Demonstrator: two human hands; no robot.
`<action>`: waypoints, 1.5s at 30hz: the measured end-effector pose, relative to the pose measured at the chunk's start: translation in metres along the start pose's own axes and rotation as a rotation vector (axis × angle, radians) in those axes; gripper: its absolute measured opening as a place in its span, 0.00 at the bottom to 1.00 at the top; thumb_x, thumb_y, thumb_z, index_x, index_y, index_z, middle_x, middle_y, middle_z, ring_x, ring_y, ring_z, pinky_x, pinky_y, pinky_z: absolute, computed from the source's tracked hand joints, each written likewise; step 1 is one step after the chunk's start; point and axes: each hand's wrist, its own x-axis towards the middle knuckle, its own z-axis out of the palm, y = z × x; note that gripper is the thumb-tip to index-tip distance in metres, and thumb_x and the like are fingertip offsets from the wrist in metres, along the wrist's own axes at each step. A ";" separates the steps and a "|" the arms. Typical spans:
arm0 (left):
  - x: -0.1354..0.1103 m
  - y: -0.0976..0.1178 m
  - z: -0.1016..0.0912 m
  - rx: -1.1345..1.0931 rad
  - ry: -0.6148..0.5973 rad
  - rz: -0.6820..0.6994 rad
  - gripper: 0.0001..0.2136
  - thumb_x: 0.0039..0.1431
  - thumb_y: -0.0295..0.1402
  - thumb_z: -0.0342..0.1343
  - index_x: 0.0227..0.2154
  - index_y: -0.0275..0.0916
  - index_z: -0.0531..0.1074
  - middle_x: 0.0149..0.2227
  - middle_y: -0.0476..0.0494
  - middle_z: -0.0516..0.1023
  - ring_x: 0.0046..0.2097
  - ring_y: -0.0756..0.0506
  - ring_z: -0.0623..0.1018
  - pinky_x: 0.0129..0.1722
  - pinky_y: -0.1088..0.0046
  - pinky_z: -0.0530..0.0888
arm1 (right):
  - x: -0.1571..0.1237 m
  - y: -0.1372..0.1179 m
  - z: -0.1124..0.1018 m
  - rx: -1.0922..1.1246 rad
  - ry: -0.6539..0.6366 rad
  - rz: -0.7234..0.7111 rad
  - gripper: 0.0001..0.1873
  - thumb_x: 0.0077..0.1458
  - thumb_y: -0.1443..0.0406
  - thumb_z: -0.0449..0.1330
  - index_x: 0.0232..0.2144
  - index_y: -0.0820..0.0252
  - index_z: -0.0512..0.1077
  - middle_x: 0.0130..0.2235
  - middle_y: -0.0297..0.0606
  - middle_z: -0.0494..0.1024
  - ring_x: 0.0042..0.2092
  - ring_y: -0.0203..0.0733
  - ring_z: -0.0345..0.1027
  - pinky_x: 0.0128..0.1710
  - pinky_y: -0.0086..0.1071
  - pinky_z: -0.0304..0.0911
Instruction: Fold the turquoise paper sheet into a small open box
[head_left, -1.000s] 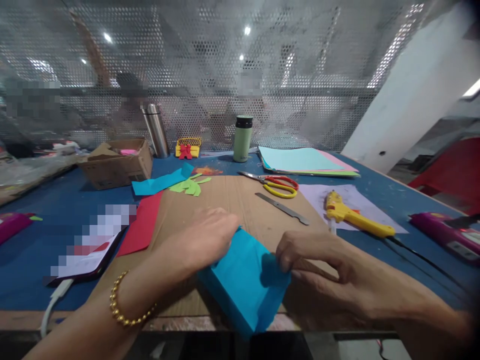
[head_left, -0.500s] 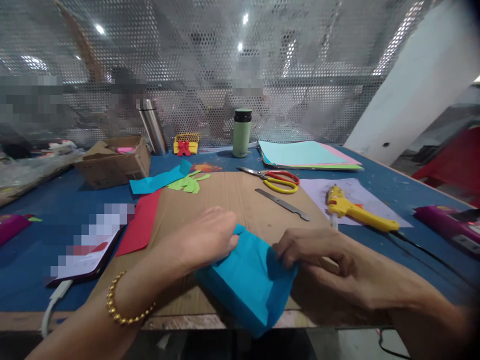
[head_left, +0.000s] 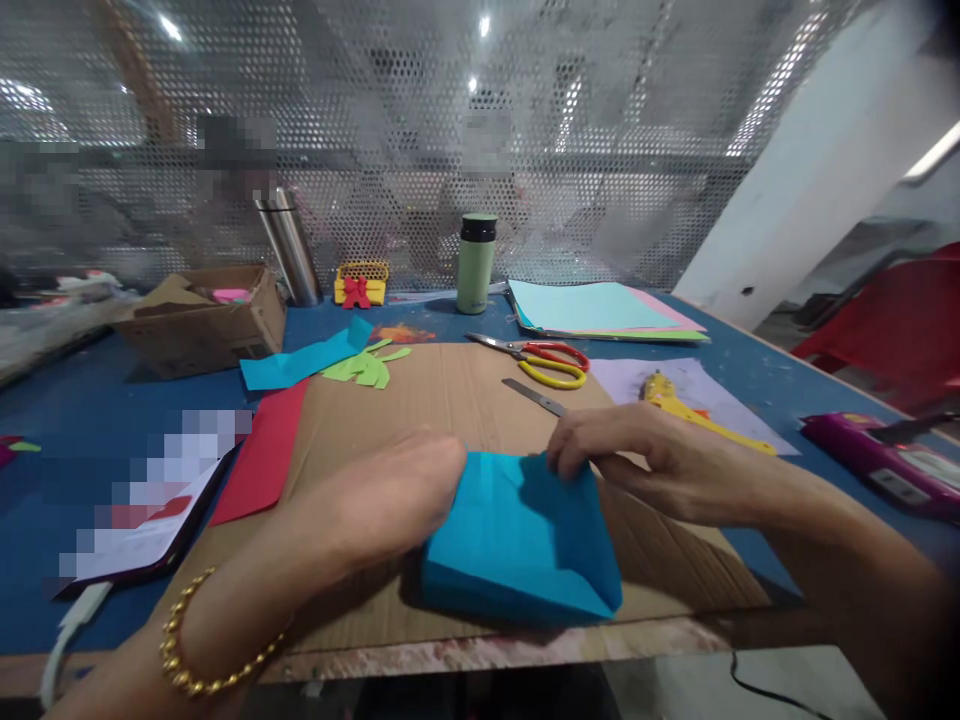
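A folded blue paper box [head_left: 517, 530] with raised sides rests on the cardboard sheet [head_left: 442, 400] near the table's front edge. My left hand [head_left: 405, 490], a gold bead bracelet on its wrist, is closed at the box's far left corner; its fingertips are mostly hidden. At the far right corner, my right hand [head_left: 637, 450] pinches the blue paper wall between thumb and fingers. Just beyond that hand lies a metal blade [head_left: 532, 395], partly covered by it. Scissors [head_left: 551, 360] with red and yellow handles lie farther back.
To the right, a yellow glue gun [head_left: 697, 415] lies on lilac paper. Left are red paper [head_left: 262, 455], a phone [head_left: 161, 510] with a cable, green paper scraps [head_left: 367, 367] and a blue strip [head_left: 300, 365]. Behind stand a cardboard box [head_left: 202, 330], a green bottle [head_left: 476, 265] and coloured sheets [head_left: 600, 305].
The blue paper box has turned and come down flatter on the cardboard. My right hand has moved up and inward, now overlapping the blade and part of the glue gun. The view has shifted slightly.
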 end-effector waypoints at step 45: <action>0.008 -0.028 0.020 0.110 0.037 0.096 0.09 0.60 0.42 0.52 0.36 0.43 0.67 0.40 0.44 0.75 0.40 0.41 0.73 0.39 0.64 0.69 | 0.029 0.034 0.001 0.210 0.185 0.206 0.17 0.62 0.56 0.54 0.43 0.63 0.74 0.41 0.41 0.77 0.42 0.41 0.70 0.42 0.35 0.66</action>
